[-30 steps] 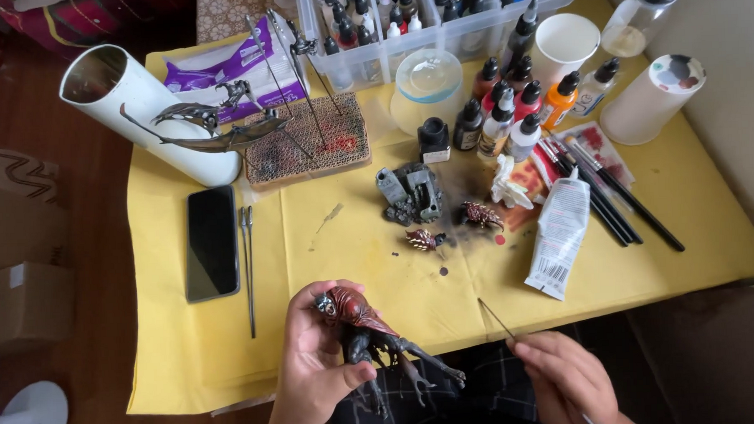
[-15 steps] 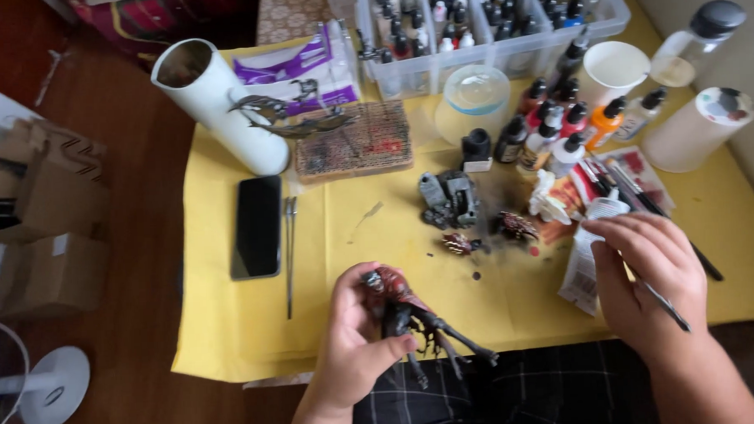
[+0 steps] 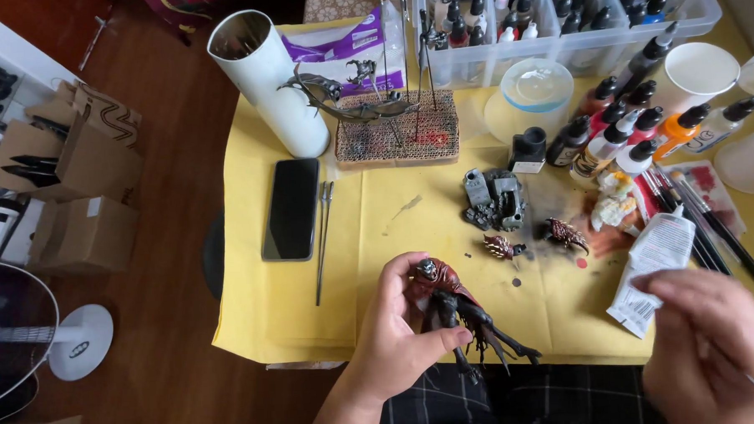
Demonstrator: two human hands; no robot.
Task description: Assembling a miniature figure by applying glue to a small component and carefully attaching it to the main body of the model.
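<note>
Head view: my left grip (image 3: 398, 337) clamps the figurine (image 3: 455, 305) over the yellow bench's (image 3: 394, 220) near edge. Right grip (image 3: 712, 351) is blurred beside a white pouch (image 3: 656, 265); closure unclear. Wood floor (image 3: 158, 161), boxes (image 3: 76, 197), fan (image 3: 30, 333) at left.

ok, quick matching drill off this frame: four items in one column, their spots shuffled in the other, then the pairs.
Items:
1. phone
2. miniature figure
3. white tube
4. white cup

Spots:
A. back right, beside the orange-capped bottle
B. held in the left hand
C. flat on the yellow cloth, left of two thin tools
D. standing at the back left corner

Pairs: 1-C, 2-B, 3-D, 4-A
</note>
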